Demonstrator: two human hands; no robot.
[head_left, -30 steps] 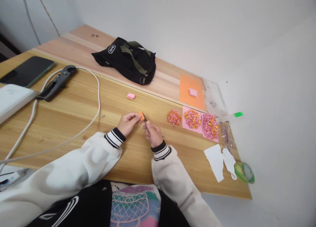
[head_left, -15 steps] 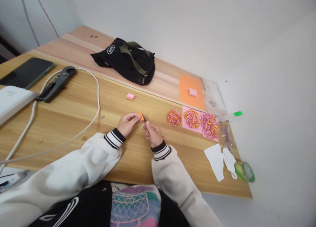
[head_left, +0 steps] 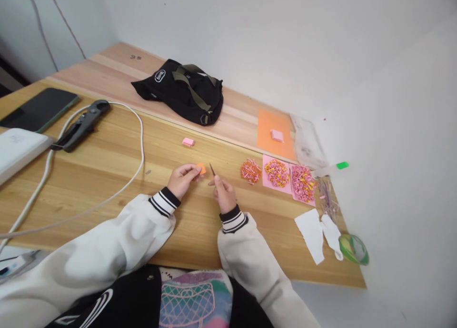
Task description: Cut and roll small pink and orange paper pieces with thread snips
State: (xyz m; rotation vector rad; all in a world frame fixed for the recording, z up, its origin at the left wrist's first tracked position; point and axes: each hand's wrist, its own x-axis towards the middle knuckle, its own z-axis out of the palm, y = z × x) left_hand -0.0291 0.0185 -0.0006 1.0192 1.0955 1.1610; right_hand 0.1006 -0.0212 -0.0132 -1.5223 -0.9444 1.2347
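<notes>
My left hand is closed in a pinch on a small square of orange paper, which pokes out past the thumb. Just to its right, my right hand grips thin, dark, pointed tweezers, their tip up and away from me. A narrow gap separates the tip from the orange paper. On the wood beyond my left hand lies a little pink paper stack. Right of my hands is a pile of orange and pink bits. Two more piles sit on pink sheets.
A black bag lies at the back, left of an orange sheet bearing a pink block. On the left are a phone, a white box, a black tool and a looping cable. White paper rests near the right edge.
The tweezers have come away from the orange paper, their tip shifting right. My left hand has drawn slightly left with the paper.
</notes>
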